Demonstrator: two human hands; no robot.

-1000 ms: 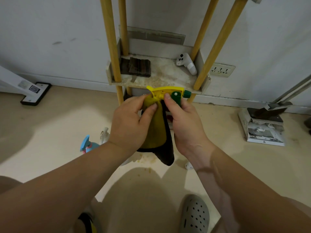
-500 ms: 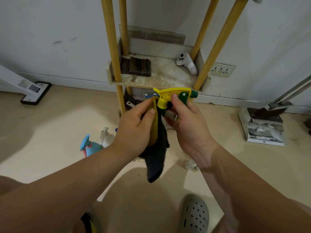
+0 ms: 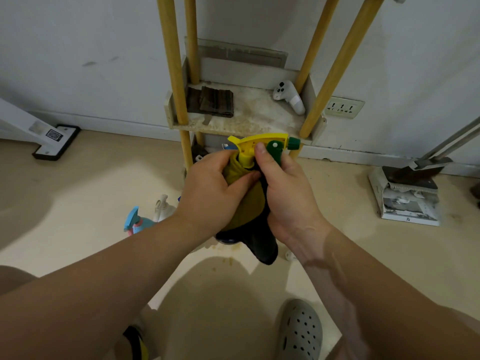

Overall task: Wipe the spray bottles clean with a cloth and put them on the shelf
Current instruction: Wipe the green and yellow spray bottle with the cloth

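A spray bottle with a yellow and green trigger head [image 3: 262, 142] is held up in front of the shelf [image 3: 246, 120]. A yellow and black cloth [image 3: 249, 203] is wrapped round its body, which is hidden. My left hand [image 3: 210, 193] grips the cloth against the bottle. My right hand [image 3: 285, 188] grips the bottle's neck just under the trigger, thumb on the head. On the floor to the left stand a spray bottle with a blue head [image 3: 135, 222] and a white pump bottle [image 3: 163, 207].
The low shelf on yellow wooden legs [image 3: 172, 61] holds a folded dark cloth [image 3: 213, 101] and a white controller [image 3: 289, 100]. A wall socket [image 3: 342, 107] is right of it. A dustpan on a white box [image 3: 407, 196] stands far right. My grey shoe [image 3: 298, 331] is below.
The cloth has gone back up over the bottle's body after hanging loose beside it half a second ago. The left hand has closed round it again.
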